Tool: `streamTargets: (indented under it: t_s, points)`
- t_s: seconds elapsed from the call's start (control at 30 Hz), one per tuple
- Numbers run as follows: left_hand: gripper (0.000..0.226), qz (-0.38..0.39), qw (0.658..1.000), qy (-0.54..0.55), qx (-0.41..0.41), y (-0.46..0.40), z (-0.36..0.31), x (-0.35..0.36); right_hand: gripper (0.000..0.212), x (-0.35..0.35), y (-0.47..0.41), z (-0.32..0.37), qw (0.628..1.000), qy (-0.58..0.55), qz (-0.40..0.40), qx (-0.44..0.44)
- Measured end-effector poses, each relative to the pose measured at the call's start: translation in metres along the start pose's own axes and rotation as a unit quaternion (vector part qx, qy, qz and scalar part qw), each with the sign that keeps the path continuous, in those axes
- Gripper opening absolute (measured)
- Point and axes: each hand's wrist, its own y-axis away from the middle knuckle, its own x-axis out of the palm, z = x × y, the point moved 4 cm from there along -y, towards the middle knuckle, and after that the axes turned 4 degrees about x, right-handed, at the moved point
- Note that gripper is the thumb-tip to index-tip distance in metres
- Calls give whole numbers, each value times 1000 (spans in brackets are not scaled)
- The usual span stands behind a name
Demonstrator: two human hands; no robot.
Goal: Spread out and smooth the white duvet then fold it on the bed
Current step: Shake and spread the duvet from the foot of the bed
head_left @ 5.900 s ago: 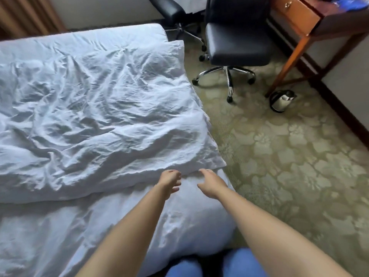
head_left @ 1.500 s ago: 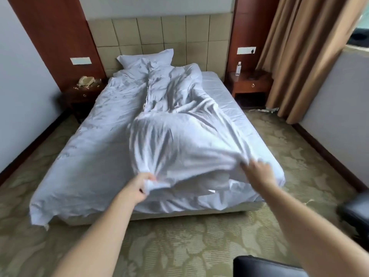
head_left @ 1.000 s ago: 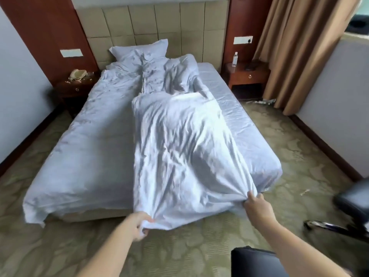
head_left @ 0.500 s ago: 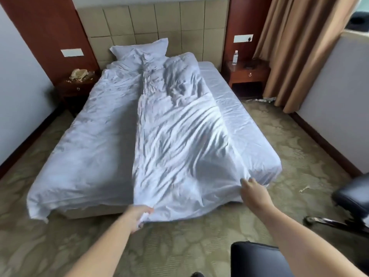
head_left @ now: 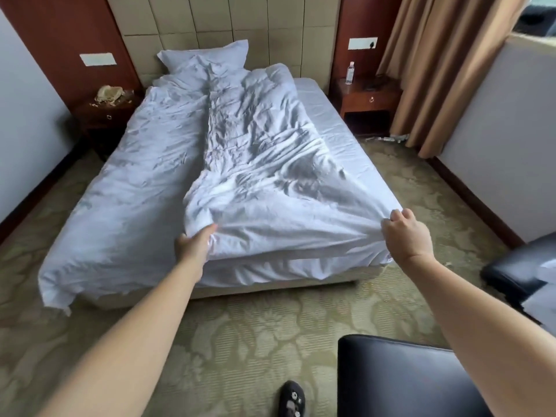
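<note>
Nearest the camera, a dark slipper [head_left: 291, 398] rests on the patterned carpet [head_left: 240, 332], with a black chair seat [head_left: 400, 377] beside it to the right. Another black chair [head_left: 517, 266] sits farther right, off the foot corner of the bed [head_left: 340, 136].

At the foot of the bed both hands hold the white duvet [head_left: 270, 182]. The left hand [head_left: 194, 246] grips the near edge of the folded-over layer, fingers curled under the cloth with the thumb on top. The right hand [head_left: 404, 234] pinches the duvet's near right corner at the bed's right foot corner, fingers closed on the fabric. The hands are well apart, with the duvet's near edge running between them.

The duvet lies wrinkled along the length of the bed; its left part hangs over the bed's left side, and a folded layer lies down the middle. The bare sheet shows along the bed's right side.

At the head of the bed lies a white pillow [head_left: 204, 54] against the padded headboard [head_left: 228, 22]. A nightstand [head_left: 105, 112] stands left of the bed with crumpled material on it; another nightstand [head_left: 367, 97] to the right carries a clear bottle [head_left: 350, 73]. Tan curtains [head_left: 445, 64] hang beyond it.
</note>
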Motion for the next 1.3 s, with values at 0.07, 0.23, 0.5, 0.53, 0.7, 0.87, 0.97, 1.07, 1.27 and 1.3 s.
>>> streamTargets:
  t_s: [0.07,0.23,0.5,0.53,0.7,0.87,0.97,1.07,1.27,1.3]
  points:
    - [49,55,989,-110,-87,12,51,7,29,34,24,-1,982,63,179,20]
    - [47,152,907,-347,-186,17,147,1,32,107,95,32,881,16,471,44]
    - [48,126,949,-236,-167,17,157,15,42,117,101,116,857,-74,509,-17]
    - [57,134,946,-231,-184,15,160,12,43,116,101,126,855,-80,512,-22]
    - [82,182,912,-290,-228,4,161,-11,44,103,90,169,858,-96,503,-46]
    - [25,204,900,-347,-164,-17,139,-4,46,87,63,198,861,-99,493,-71]
    - [23,233,894,-356,-140,-38,117,15,49,87,31,215,855,-105,502,-80]
    - [9,246,893,-355,-123,-72,99,39,54,97,-11,231,853,-119,502,-83]
    - [8,258,892,-355,-103,-134,47,67,55,118,-101,259,850,-164,495,-73]
    - [7,264,893,-349,-103,-143,37,71,53,118,-117,263,851,-176,490,-67]
